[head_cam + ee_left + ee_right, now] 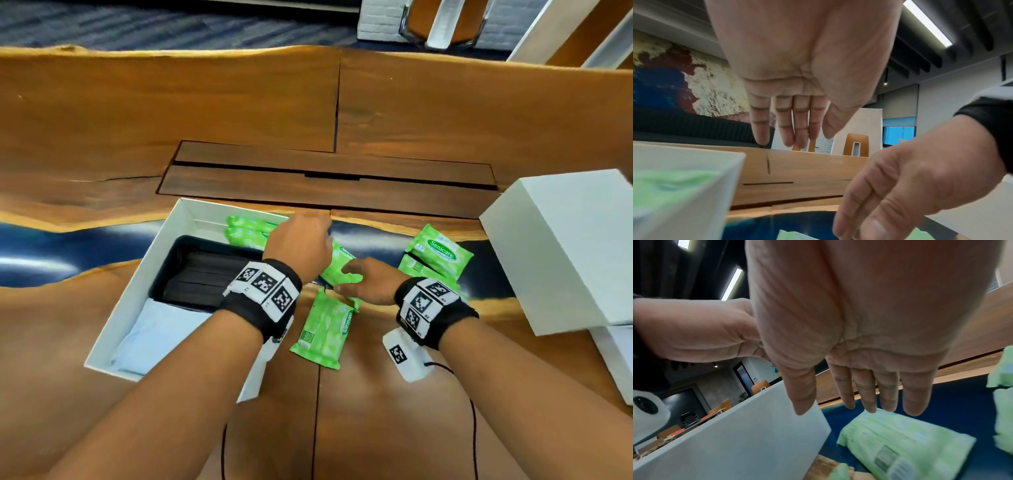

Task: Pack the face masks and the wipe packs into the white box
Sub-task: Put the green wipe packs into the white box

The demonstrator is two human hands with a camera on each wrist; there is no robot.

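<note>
The wipe packs were soft, bright green pouches with a white-lettered green oval logo on the face and a printed label with a barcode on the back. I counted six that I could make out. Two lay side by side in the far end of the white box [137, 274]: the boxed wipe packs [248, 231]. One, the middle wipe pack [339, 265], lay on the blue strip of the table [205, 102] just right of the box, under both my hands. The near wipe pack [323, 330] lay back-up on the wood, close to me. The last two sat stacked to the right: the stacked wipe packs [436, 255].

The face masks were in two lots inside the box. The black face masks [200, 277], a pleated stack, filled a dark tray in the middle. The pale blue face masks [154, 332] lay in a clear wrap at the near end.

My left hand [298, 245] hung over the box's right wall with fingers straight and together, holding nothing. My right hand [368, 281] was just above the middle wipe pack, fingers straight and slightly spread, thumb apart. Whether the fingertips touched the pack, I could not tell.

A white lid [565, 253] sat upside down, well off to the right.
</note>
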